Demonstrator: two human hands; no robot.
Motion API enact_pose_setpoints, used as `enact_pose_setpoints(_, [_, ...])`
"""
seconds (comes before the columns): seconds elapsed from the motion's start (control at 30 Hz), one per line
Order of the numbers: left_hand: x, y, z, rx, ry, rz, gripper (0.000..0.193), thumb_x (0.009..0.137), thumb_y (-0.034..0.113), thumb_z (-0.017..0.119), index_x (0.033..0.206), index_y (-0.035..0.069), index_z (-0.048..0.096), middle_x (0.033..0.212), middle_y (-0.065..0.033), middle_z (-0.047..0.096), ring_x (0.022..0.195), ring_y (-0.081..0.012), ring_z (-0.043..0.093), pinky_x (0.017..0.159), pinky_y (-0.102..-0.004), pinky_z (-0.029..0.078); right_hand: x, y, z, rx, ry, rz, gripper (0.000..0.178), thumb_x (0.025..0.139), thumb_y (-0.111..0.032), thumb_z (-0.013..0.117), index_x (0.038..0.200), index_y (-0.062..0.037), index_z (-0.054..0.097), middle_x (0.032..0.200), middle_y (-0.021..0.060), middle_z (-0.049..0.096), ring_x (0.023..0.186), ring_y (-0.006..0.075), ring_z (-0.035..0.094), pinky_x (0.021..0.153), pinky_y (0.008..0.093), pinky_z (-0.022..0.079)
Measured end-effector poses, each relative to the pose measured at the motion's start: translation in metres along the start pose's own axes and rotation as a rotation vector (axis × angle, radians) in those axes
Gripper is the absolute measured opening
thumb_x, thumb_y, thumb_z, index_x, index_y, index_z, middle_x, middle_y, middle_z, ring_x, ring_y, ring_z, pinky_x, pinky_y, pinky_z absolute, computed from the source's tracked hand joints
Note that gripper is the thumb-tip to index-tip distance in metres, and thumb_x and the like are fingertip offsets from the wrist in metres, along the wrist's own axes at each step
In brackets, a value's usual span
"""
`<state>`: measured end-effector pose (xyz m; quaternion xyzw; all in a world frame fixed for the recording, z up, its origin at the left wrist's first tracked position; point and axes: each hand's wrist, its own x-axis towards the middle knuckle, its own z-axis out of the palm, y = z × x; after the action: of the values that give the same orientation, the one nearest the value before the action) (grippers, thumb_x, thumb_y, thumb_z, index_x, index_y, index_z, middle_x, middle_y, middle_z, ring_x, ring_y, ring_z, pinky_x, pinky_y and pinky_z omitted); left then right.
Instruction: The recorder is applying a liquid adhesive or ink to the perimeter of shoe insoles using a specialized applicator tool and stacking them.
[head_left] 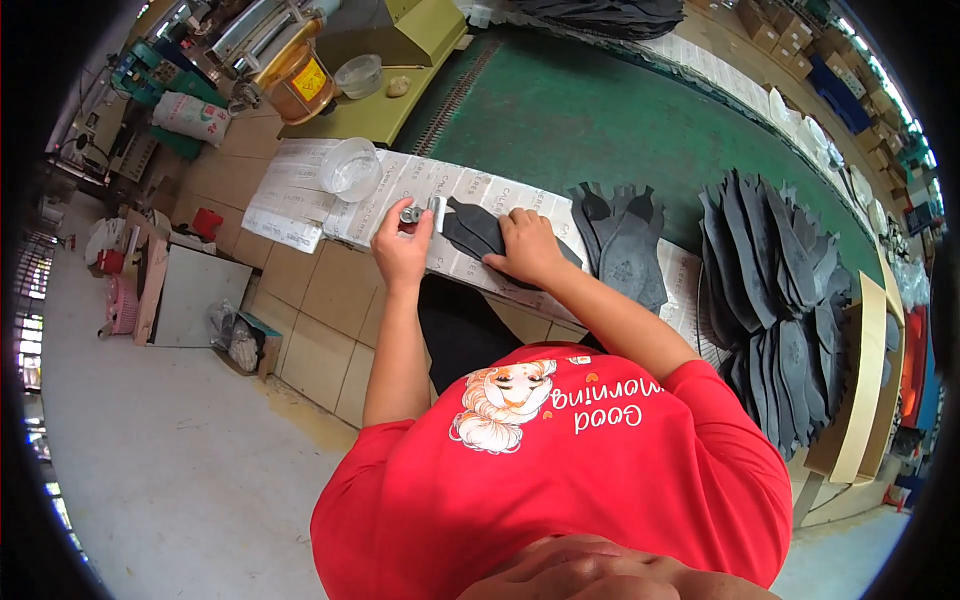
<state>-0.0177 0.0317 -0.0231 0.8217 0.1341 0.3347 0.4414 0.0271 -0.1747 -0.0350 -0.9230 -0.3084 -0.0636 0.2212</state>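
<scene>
A green belt stretches across a tile-floored workshop behind a paper-covered ledge, where a person in a red shirt works over dark grey cut pieces. The left hand grips a silver metal tool with a cylindrical head at the pieces' left end; the right hand, fingers extended, lies palm down on them. A clear plastic tub sits left of the tool, while more dark pieces lie fanned to the right.
</scene>
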Motion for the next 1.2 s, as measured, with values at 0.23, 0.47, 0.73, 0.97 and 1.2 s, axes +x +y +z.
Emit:
enact_pose_setpoints(0.23, [-0.013,0.015,0.002,0.094,-0.097,0.185,0.036,0.073,0.018,0.077,0.107,0.01,0.067,0.09,-0.0058,0.069,0.074,-0.0221,0.063,0.076,-0.0361,0.045,0.004,-0.005,-0.002,0.086,0.048,0.05,0.049,0.063,-0.029,0.077,0.101,-0.0019,0.062,0.1,0.0154,0.057,0.099,0.0327,0.054,0.086,0.0433,0.044])
enact_pose_setpoints(0.47, [-0.002,0.007,0.011,0.231,-0.133,0.389,0.035,0.073,0.018,0.076,0.105,0.009,0.066,0.091,-0.0081,0.069,0.075,-0.0247,0.065,0.078,-0.0379,0.045,-0.003,-0.01,-0.011,0.146,0.183,-0.06,0.049,0.061,-0.022,0.079,0.101,-0.0031,0.058,0.098,0.0148,0.054,0.097,0.0329,0.052,0.085,0.0424,0.044])
enact_pose_setpoints(0.73, [0.013,0.029,-0.013,0.143,0.072,0.295,0.032,0.075,0.016,0.076,0.105,0.007,0.067,0.089,-0.0084,0.069,0.071,-0.0253,0.063,0.071,-0.0377,0.049,-0.011,-0.013,-0.03,0.086,0.149,-0.127,0.05,0.061,-0.02,0.08,0.103,-0.0048,0.057,0.097,0.0132,0.053,0.096,0.0309,0.052,0.083,0.0419,0.044])
enact_pose_setpoints(0.97, [-0.002,0.028,0.004,0.177,-0.136,0.343,0.033,0.072,0.017,0.077,0.102,0.007,0.067,0.084,-0.0093,0.069,0.07,-0.0238,0.064,0.071,-0.0376,0.047,-0.018,-0.014,-0.035,0.066,0.163,-0.162,0.051,0.061,-0.02,0.08,0.104,-0.0054,0.057,0.097,0.012,0.053,0.094,0.0301,0.052,0.082,0.0411,0.044])
enact_pose_setpoints(1.2, [0.013,-0.006,-0.031,0.176,0.099,0.017,0.034,0.077,0.018,0.077,0.106,0.003,0.068,0.083,-0.0121,0.07,0.065,-0.0195,0.065,0.063,-0.0325,0.052,-0.039,0.002,-0.074,0.073,0.204,0.051,0.049,0.065,-0.027,0.079,0.102,-0.0009,0.06,0.099,0.015,0.057,0.098,0.0334,0.055,0.086,0.0417,0.046])
